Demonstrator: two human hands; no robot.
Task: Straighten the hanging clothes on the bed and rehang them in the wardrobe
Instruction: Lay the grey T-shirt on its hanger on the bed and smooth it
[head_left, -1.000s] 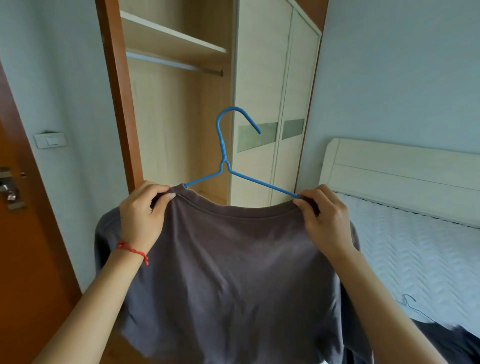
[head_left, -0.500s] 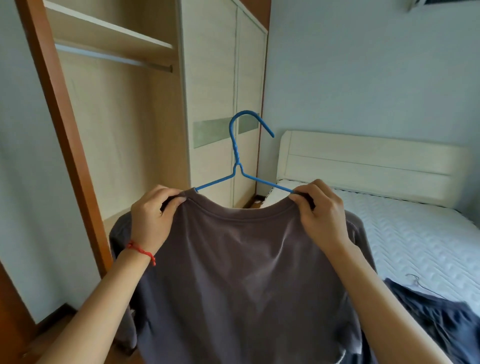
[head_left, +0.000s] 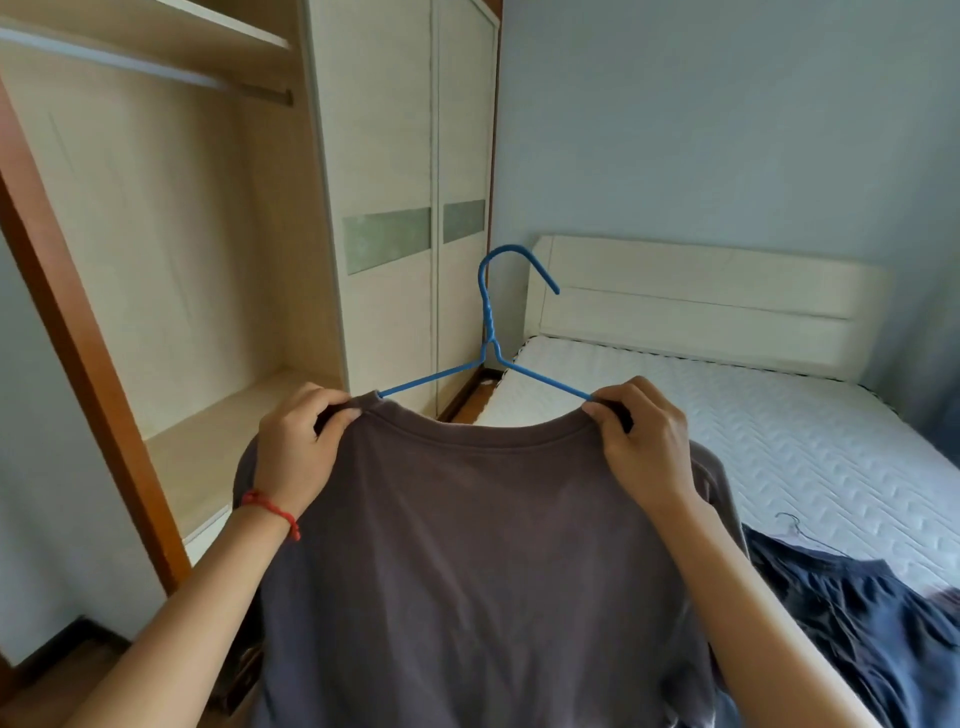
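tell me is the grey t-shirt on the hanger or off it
On it. The blue wire hanger runs into the collar of the grey t-shirt, both hands pinching the shoulders.

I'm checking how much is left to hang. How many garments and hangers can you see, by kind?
Grey-brown T-shirts: 1
Dark blue garments on the bed: 1
Blue hangers: 1
Thin wire hangers: 1
Total: 4
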